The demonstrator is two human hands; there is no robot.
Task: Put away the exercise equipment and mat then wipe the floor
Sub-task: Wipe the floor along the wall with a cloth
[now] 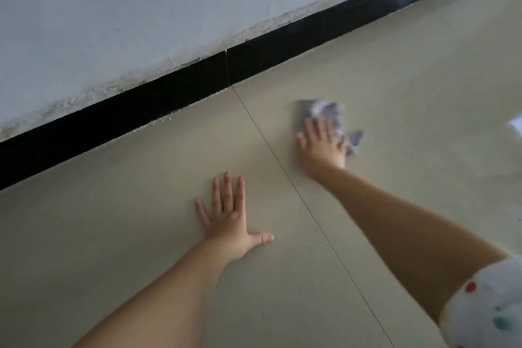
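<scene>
A crumpled grey and white cloth lies on the beige tiled floor, a little out from the wall. My right hand presses flat on top of it, fingers spread toward the wall; the hand and cloth are blurred. My left hand rests palm down on the floor nearer to me, fingers apart, holding nothing. No exercise equipment or mat is in view.
A black skirting board runs diagonally along the foot of a pale wall with flaking paint. A thin grout line crosses the floor between my hands. A bright reflection shows at the right edge.
</scene>
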